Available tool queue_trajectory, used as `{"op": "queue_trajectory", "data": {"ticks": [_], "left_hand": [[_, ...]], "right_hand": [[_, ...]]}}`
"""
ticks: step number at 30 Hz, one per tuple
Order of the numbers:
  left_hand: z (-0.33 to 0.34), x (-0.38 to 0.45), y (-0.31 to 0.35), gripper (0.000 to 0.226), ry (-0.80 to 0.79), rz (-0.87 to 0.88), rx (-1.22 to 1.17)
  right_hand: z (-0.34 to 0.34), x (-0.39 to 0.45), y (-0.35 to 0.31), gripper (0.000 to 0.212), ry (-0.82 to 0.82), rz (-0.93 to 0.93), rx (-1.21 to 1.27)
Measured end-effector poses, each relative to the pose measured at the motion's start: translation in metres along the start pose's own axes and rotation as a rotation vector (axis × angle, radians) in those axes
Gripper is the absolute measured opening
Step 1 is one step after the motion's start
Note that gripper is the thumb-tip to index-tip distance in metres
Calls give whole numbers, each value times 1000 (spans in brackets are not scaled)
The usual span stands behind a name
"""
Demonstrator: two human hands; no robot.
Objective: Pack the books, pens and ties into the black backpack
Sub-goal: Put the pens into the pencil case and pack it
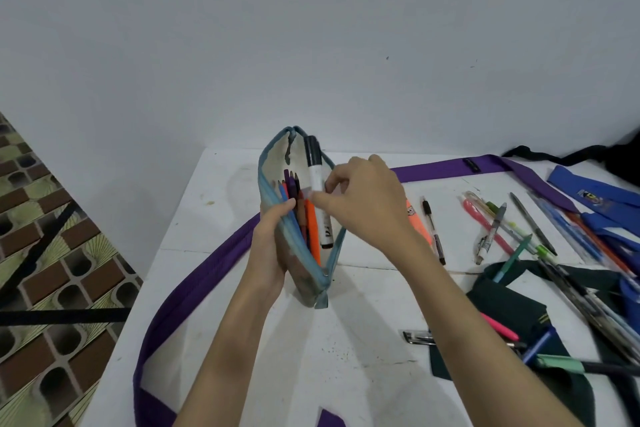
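Grey wall (311,28); white table (346,340); patterned floor (52,270)

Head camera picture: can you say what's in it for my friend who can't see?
A person's left hand holds open a blue-edged fabric pencil case of coloured pens, while the right hand pinches a black-capped white marker going into it. It stands on a white table with a long purple tie, and loose pens lie to the right.
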State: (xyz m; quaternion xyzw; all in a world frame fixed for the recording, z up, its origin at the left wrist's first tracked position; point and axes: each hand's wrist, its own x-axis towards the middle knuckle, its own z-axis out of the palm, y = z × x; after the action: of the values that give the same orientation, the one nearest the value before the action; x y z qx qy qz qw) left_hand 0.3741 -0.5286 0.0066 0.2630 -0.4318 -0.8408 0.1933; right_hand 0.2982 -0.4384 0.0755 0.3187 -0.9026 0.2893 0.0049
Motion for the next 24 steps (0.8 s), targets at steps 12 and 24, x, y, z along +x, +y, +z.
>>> {"op": "queue_trajectory", "data": {"ticks": [12,24], "left_hand": [[-6,3,5,56,55,-78,40],[-11,6,3,49,32,-107,46]], "right_hand": [[13,38,42,16,274,234,429],[76,63,115,23,-78,-1,-268]]}}
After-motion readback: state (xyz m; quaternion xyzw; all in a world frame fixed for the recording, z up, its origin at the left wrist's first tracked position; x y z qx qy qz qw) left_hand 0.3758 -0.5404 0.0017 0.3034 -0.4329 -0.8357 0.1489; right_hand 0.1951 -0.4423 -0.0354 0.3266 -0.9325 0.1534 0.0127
